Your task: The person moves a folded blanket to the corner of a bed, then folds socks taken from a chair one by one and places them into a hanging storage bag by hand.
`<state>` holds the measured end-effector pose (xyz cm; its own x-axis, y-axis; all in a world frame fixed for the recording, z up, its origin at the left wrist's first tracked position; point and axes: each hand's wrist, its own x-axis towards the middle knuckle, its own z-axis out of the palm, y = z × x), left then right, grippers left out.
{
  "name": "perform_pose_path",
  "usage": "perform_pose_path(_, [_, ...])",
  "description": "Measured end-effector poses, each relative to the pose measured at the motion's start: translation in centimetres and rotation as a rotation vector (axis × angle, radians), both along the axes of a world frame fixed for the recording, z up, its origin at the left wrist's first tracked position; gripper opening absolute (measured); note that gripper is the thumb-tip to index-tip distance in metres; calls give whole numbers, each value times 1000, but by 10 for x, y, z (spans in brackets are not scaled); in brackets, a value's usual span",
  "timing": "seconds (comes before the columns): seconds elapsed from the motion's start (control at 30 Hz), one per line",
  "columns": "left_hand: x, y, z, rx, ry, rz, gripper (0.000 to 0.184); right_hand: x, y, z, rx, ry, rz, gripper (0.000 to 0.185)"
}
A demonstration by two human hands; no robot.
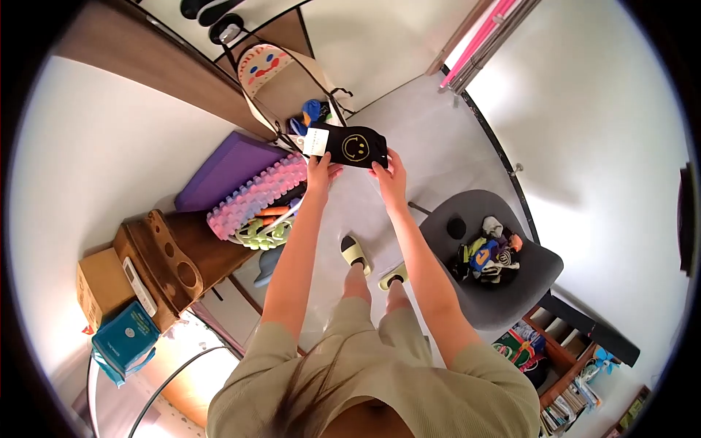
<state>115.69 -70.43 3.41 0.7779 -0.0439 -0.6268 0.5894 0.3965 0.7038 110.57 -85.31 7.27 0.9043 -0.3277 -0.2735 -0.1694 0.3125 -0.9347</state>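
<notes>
By an open tote bag (257, 82), left hand (320, 174) and right hand (393, 179) pinch a black smiley-face item (355, 146), seemingly inspecting it; moving it calls for steady grips.

The black sock (358, 147) looks matt cloth, its tag (316, 141) smooth paper.

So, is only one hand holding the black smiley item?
No, the left hand and the right hand both hold the black smiley item.
</notes>
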Motion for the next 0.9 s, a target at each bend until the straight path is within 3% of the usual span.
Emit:
perform_pose_path(0.33, [49,17,-15,10,41,80,20,54,48,-9,-205,-110,64,35])
perform_pose_path(0.47, [61,22,-23,114,-73,280,24,83,67,-9,-349,-131,135,35])
perform_pose_path(0.53, [65,22,-19,-4,-84,365,34,100,75,-9,-392,-174,152,35])
perform_pose_path(0.6, [69,22,-20,-109,-91,462,41,118,77,-18,-411,-160,158,48])
perform_pose_path(0.63, [67,27,-22,-207,-175,422,51,123,81,-23,-426,-132,94,52])
perform_pose_path(0.67, [66,28,-24,-161,-95,418,52,126,83,-27,-441,-104,31,56])
perform_pose_path(0.7, [64,28,-24,-114,-17,411,53,127,82,-26,-371,86,60,66])
perform_pose_path(0.77, [58,25,-21,69,46,356,53,122,76,-26,-329,108,153,63])
perform_pose_path(0.9, [31,19,-17,123,-95,141,46,94,71,-28,-302,181,197,59])
